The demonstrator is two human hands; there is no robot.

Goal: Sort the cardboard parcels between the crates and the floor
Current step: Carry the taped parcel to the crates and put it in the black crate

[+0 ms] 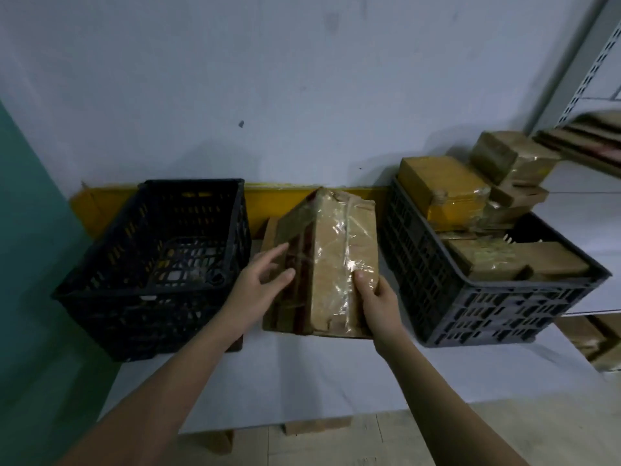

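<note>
Parcel [331, 260]: centre of frame, between two crates, on a pale bench [336, 381]. Flat rectangular cardboard block, brown, wrapped in glossy clear tape that catches the light; dark reddish bands along its left side. Tilted, far end raised toward the wall. Beneath it a second flat cardboard piece [273, 237], edges showing at left and along the near side.

Left hand [265, 280]: centre frame, fingers straight and spread, laid against the parcel's left edge, not curled round it.

Right hand [378, 297]: gripping the parcel's near right corner, thumb pressed on the taped top face, remaining fingers hidden underneath.

Left crate [154, 264]: centre left, black plastic, slotted lattice walls and base, rectangular, no parcels visible inside.

Right crate [470, 284]: centre right, dark grey plastic, slotted walls, heaped with parcels [484, 260] above the rim. Brown taped blocks inside; one yellow-toned box [443, 186] leaning at the far left corner; more brown blocks stacked at upper right.

Surroundings: pale scuffed wall [268, 79] behind; yellow strip [268, 193] along the wall's foot behind the crates; green surface [30, 230] at the left edge; grey perforated shelf upright [578, 62] at upper right with flat cardboard [584, 136] on a shelf; further cardboard [594, 338] at the lower right edge; light wooden floor [369, 442] along the bottom.
</note>
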